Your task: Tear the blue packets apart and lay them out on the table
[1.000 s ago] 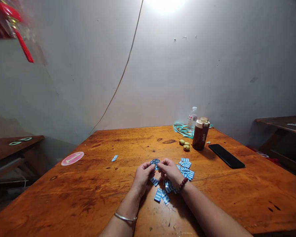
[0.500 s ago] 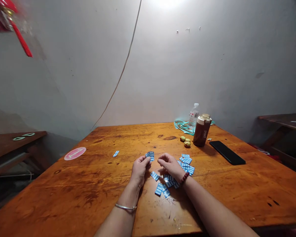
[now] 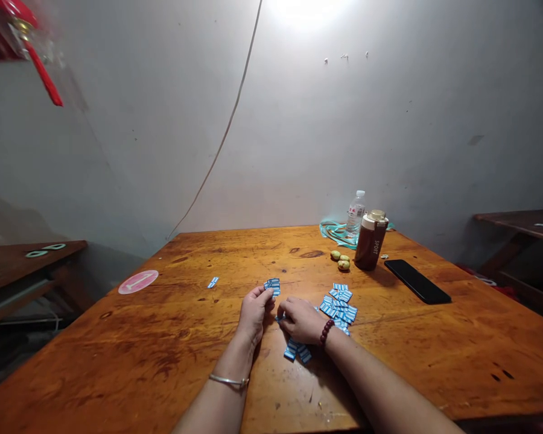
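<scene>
The brown flask point(image 3: 370, 242) on the grain-marked wooden counter point(image 3: 163, 313) reads "SPORT", while the label on the clear water bottle point(image 3: 355, 212) is too small to read. The left hand point(image 3: 254, 313) pinches a small stack of blue-and-white striped cards point(image 3: 272, 287) between thumb and fingers. The right hand point(image 3: 301, 320) curls low, hiding whether it holds anything, beside a loose pile of striped cards point(image 3: 338, 306).
</scene>
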